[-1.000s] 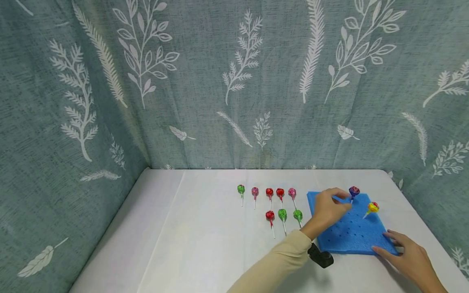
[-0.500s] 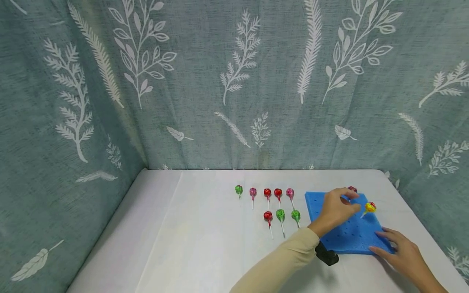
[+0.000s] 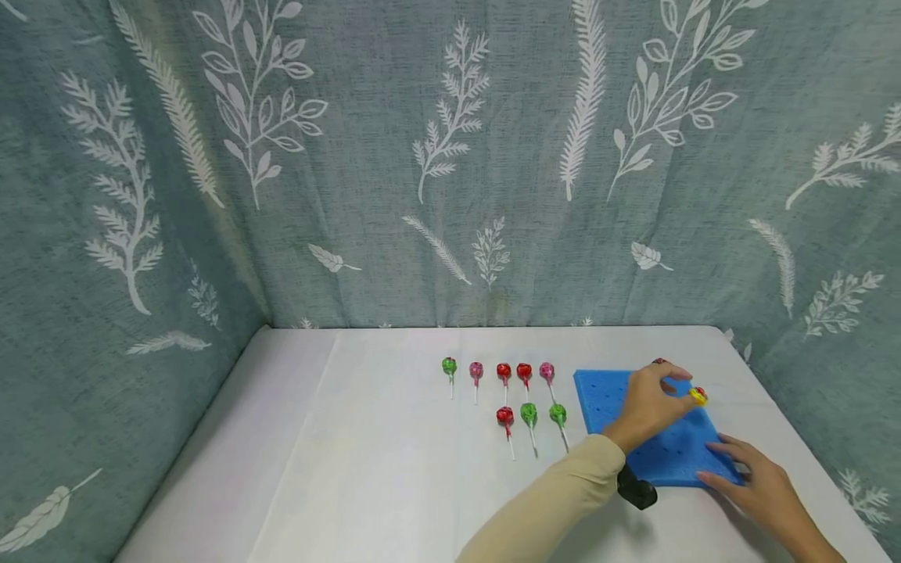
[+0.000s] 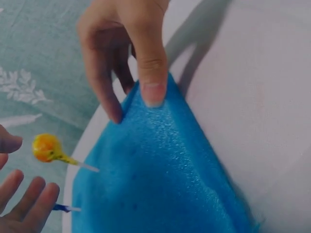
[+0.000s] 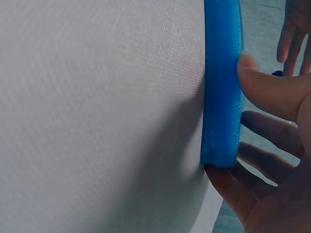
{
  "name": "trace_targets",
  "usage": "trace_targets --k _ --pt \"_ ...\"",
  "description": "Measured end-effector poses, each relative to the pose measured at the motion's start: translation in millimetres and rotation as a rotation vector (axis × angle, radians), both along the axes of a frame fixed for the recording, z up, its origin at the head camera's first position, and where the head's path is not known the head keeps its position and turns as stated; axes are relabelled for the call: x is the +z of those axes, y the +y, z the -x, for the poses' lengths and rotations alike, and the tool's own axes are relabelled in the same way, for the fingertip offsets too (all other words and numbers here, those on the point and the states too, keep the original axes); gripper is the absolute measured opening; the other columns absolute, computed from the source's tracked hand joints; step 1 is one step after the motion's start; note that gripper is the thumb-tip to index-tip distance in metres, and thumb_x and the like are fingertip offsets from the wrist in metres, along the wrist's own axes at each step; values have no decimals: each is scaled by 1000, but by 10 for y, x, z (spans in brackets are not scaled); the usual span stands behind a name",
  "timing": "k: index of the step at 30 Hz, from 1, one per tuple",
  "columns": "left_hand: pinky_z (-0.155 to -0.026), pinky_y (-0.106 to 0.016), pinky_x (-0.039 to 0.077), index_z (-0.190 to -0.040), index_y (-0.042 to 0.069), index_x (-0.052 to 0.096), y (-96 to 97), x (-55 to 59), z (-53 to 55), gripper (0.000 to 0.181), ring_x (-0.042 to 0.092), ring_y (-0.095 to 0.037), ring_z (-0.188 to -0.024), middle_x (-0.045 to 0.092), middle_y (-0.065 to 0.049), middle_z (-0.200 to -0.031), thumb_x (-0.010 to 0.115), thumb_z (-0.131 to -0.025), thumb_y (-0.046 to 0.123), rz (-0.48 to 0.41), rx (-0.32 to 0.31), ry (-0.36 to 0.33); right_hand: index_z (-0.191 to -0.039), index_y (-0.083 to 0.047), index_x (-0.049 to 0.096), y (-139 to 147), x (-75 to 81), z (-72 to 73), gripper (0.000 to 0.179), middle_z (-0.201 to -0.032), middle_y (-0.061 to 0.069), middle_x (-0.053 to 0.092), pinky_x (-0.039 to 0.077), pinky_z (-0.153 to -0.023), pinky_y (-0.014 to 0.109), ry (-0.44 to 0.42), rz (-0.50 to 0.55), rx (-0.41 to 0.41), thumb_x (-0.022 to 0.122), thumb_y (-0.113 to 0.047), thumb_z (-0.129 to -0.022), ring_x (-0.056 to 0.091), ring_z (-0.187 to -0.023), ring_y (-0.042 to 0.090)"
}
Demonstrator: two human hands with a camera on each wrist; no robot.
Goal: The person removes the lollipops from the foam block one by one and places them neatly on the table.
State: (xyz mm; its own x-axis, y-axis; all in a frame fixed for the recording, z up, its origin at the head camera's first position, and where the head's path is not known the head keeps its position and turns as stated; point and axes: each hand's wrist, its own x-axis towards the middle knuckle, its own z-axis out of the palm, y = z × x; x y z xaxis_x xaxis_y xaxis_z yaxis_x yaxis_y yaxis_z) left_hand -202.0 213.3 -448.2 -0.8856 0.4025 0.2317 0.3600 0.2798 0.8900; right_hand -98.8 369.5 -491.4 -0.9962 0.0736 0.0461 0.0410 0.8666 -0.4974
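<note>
A blue foam board [image 3: 679,461] with small holes lies on the right side of the table. A yellow lollipop [image 4: 47,148] stands tilted in it by its stick. My left hand [image 3: 651,403] is over the board, thumb and fingers spread apart on either side of this lollipop in the left wrist view. A dark blue lollipop [image 4: 60,208] is mostly hidden behind those fingers; its reddish top shows past the hand in the head view. My right hand [image 3: 756,485] holds the board's near right corner, thumb [image 4: 153,92] on top and fingers along the side.
Lollipops lie left of the board in two rows: a back row with a green one [image 3: 449,366], pink ones and red ones [image 3: 504,371], and a front row with a red one [image 3: 504,417] and green ones [image 3: 529,414]. A patterned curtain [image 3: 394,195] hangs behind the table.
My left hand has moved right across the board, from beside the dark blue lollipop towards the yellow one. My right hand stays on the corner. The head view has turned slightly right.
</note>
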Motion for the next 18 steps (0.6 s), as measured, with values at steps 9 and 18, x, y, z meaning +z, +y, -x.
trace_targets --k 9,18 --pt "-71 -15 48 -118 24 67 102 -82 16 35 57 -1 -103 58 14 -122 73 -84 18 128 -76 -9 -121 11 56 -12 -2 0 69 -132 36 42 48 -81 55 9 25 -27 76 -38 -78 41 -116 55" --pt "-70 -9 44 -107 16 70 214 -131 11 24 58 2 -93 64 12 -104 71 -85 9 106 -126 38 -121 12 56 16 9 4 68 -131 38 41 48 -80 56 -15 26 -39 77 -35 -76 41 -115 57"
